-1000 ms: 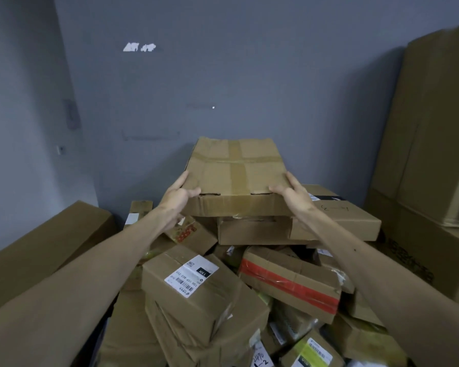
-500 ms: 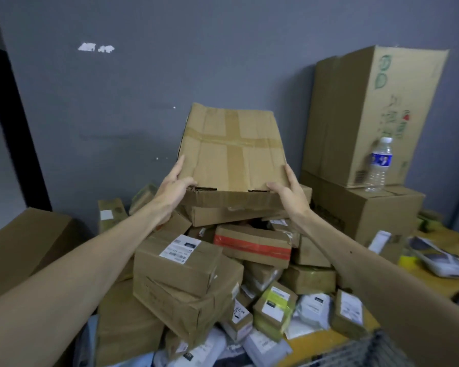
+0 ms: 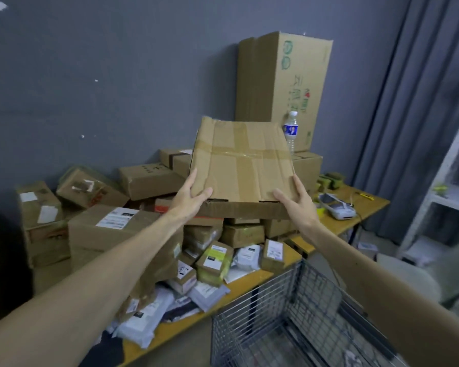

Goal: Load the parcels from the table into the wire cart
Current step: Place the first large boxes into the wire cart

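Though blurry, one parcel (image 3: 240,160), two hands (image 3: 187,201) (image 3: 300,205), apparently one wire cart (image 3: 265,303).

Head-worn camera looks forward and down, near table (image 3: 366,205) and wire cart (image 3: 276,295)

**Table, wooden top: contents**

Yellow-brown table (image 3: 361,207) stood against a grey wall (image 3: 117,88). It carried:
- a heap of cardboard parcels (image 3: 90,234) across the left and middle
- white poly mailers (image 3: 210,292) and small labelled boxes (image 3: 273,254) along the near edge
- a white handheld device (image 3: 335,206), green blocks (image 3: 331,180) and a small yellow tool (image 3: 366,196) at the right end
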